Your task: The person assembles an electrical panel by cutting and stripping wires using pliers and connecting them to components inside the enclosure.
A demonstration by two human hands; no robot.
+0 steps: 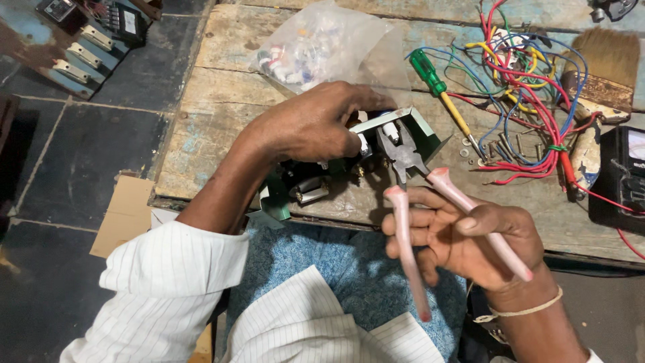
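Note:
My left hand (pixel 309 124) grips a green circuit board (pixel 386 144) with dark components at the near edge of the wooden workbench (pixel 215 107). My right hand (pixel 470 235) holds a pair of pliers (pixel 430 202) by its pink handles, which are spread apart. The metal jaws of the pliers sit on a small white part on the board, right beside my left thumb. My forearms wear white striped sleeves.
A clear plastic bag (pixel 322 47) of small parts lies behind the board. A green-and-yellow screwdriver (pixel 443 94), a tangle of coloured wires (pixel 531 87), loose screws, a paint brush (pixel 605 67) and a black meter (pixel 621 175) sit to the right. Cardboard (pixel 124 215) lies on the dark floor at left.

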